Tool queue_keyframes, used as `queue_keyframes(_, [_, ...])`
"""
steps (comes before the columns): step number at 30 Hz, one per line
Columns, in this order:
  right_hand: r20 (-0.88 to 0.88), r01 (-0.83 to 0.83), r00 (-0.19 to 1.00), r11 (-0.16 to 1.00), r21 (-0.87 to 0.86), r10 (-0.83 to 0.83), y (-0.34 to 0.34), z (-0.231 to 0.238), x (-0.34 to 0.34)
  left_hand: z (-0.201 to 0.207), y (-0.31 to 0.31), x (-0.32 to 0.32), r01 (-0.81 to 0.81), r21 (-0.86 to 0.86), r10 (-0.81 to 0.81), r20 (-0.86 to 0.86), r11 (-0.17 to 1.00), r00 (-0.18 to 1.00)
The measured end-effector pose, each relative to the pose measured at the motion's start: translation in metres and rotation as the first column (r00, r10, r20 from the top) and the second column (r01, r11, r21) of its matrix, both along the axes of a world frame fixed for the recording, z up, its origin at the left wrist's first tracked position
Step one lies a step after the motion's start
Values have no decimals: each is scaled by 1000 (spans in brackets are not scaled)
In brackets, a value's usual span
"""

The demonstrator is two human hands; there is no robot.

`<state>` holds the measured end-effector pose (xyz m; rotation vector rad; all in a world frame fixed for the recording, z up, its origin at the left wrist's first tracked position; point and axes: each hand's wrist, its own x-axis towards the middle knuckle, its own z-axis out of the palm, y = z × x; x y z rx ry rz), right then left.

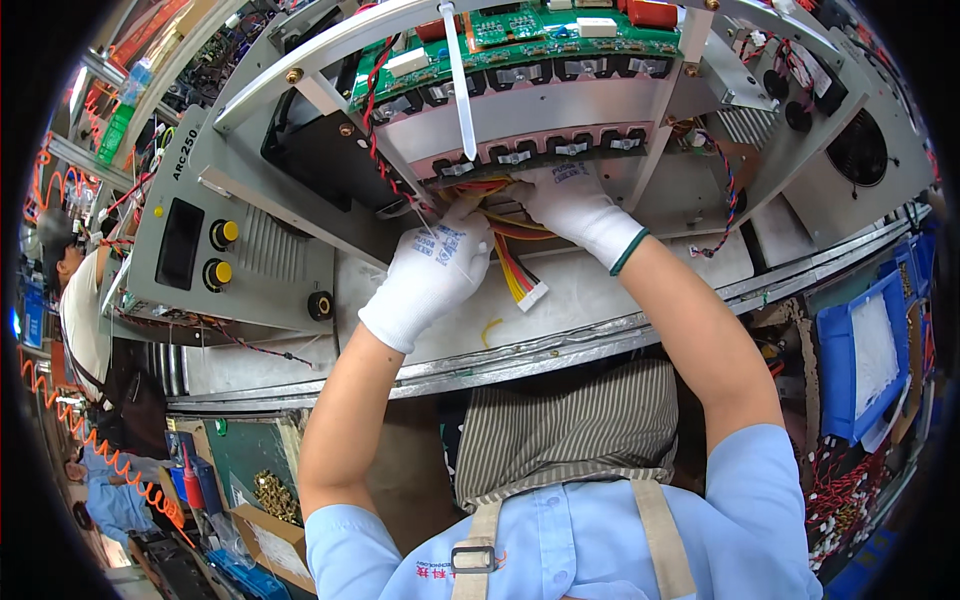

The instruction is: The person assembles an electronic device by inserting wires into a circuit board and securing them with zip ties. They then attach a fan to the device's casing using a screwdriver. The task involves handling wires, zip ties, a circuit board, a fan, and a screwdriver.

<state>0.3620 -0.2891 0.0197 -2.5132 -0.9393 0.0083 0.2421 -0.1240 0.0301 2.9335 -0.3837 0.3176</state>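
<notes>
A metal-framed machine chassis with a green circuit board stands on the bench in front of me. Below the board, a bundle of yellow, red and dark wires runs out, ending in a white connector that hangs towards me. My left hand, in a white glove, is closed with its fingertips pinching the wires. My right hand, gloved as well, reaches under the lower row of components, its fingers closed at the same bundle; the thumb and some fingertips are partly hidden. A white cable tie hangs over the board.
A grey front panel with yellow knobs stands at left, and a panel with a round fan at right. A metal rail edges the bench. Blue bins sit at right. At far left are a coiled orange hose and other people.
</notes>
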Motion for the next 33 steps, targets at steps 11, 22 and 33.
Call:
queue_keyframes(11, [-128, 30, 991, 993, -113, -45, 5, 7, 4, 9, -1, 6, 3, -16, -4, -108, 1000, 994])
queue_keyframes(22, [141, -51, 989, 998, 22, 47, 4, -13, -5, 16, -3, 14, 70, 78, -55, -190, 994, 980])
queue_keyframes(33, [-212, -187, 965, 973, -134, 156, 4, 34, -15, -17, 0, -5, 15, 231, -39, 101, 973, 994])
